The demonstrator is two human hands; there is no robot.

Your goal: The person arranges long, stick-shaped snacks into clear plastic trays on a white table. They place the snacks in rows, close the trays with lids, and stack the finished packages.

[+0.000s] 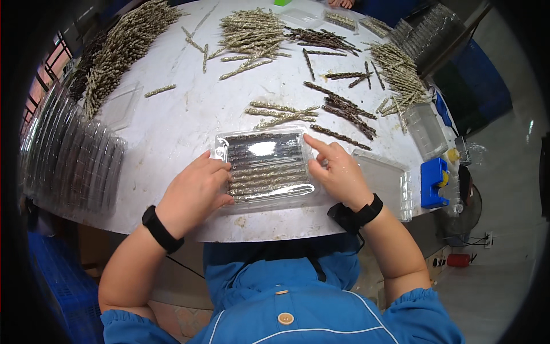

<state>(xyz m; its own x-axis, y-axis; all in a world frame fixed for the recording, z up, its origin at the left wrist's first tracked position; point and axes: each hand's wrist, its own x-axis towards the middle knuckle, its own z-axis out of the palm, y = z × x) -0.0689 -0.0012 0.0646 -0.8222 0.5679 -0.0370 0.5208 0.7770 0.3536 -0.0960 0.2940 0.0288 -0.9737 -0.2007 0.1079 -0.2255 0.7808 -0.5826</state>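
Observation:
A transparent plastic box (264,194) lies flat near the table's front edge, filled with a row of twisted sticks. The sticks in its far half are dark brown, and those in the near half (268,174) are pale gold. Around the box's left side curls my left hand (197,186), its fingers bent over the edge. My right hand (339,172) grips the right side, its index finger stretched along the far right corner and the thumb on the edge. Just beyond the box lie loose gold sticks (281,114) and dark sticks (346,112).
Nested transparent trays (74,155) stand at the left. Large piles of gold sticks (129,49) (252,34) cover the far side, with another pile (398,71) at right. A blue tape dispenser (434,183) sits on the right edge, near an open plastic lid (381,178).

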